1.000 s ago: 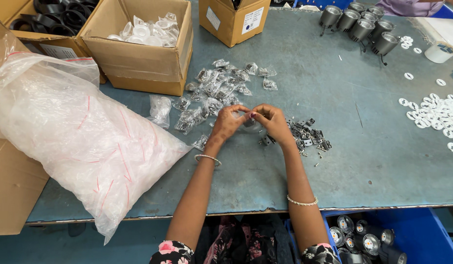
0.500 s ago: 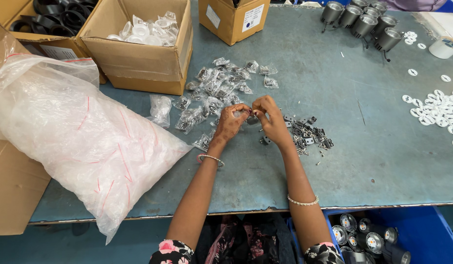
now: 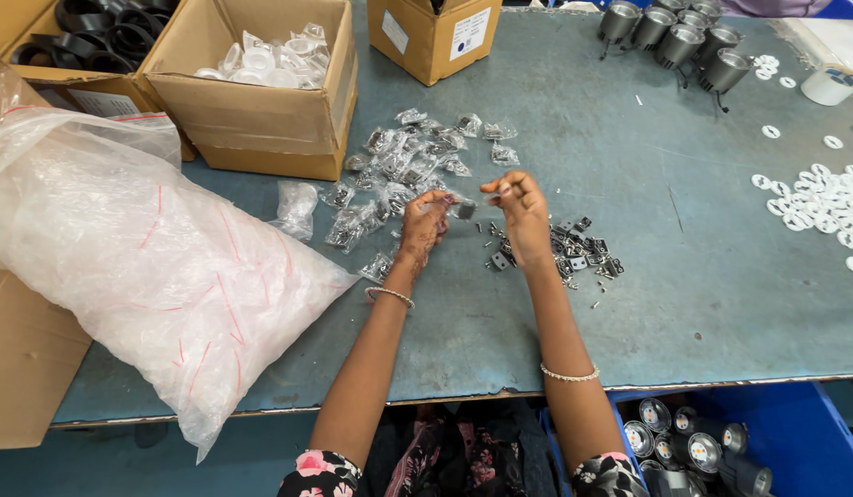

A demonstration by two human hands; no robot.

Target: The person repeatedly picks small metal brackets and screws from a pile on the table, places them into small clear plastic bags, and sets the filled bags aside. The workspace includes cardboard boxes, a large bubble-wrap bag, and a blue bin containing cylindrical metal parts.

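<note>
Grip: pinching a small clear packet (image 3: 465,210) between both hands, just above the table, each set of fingers closed narrowly on it.
Left hand (image 3: 423,227): holding the packet's left end, fingertips curled tight, a thin bangle (image 3: 390,294) sitting on the wrist.
Right hand (image 3: 521,213): gripping the packet's right end, thumb and forefinger pressed together, a beaded bracelet (image 3: 570,375) circling the forearm lower down.
Packet contents: showing a small dark metal piece inside; too small for telling more.
Just beside the right hand: lying loose in a heap, small metal brackets (image 3: 574,253) and screws, touching the table.
Behind the left hand: spreading across the table, a scatter of small filled plastic packets (image 3: 403,166), reaching toward the boxes.
Near the scatter: resting crumpled, one empty-looking clear bag (image 3: 295,204).
Table (image 3: 583,147): carrying everything, grey-green and scuffed.
Far left: bulging over the table edge, a large clear plastic sack (image 3: 141,267) with thin red streaks.
Behind the sack: standing open, a cardboard box (image 3: 270,129) holding clear-wrapped white rings.
Top left corner: sitting in another carton, black rings (image 3: 104,32).
Top centre: standing well apart from the hands, a smaller labelled cardboard box (image 3: 435,41).
Top right: clustering upright, grey metal lamp housings (image 3: 679,37).
Right edge: lying flat in a patch, many white washers (image 3: 818,202).
Below the table edge: sitting under the right forearm, a blue bin (image 3: 721,442) with more lamp housings inside.
</note>
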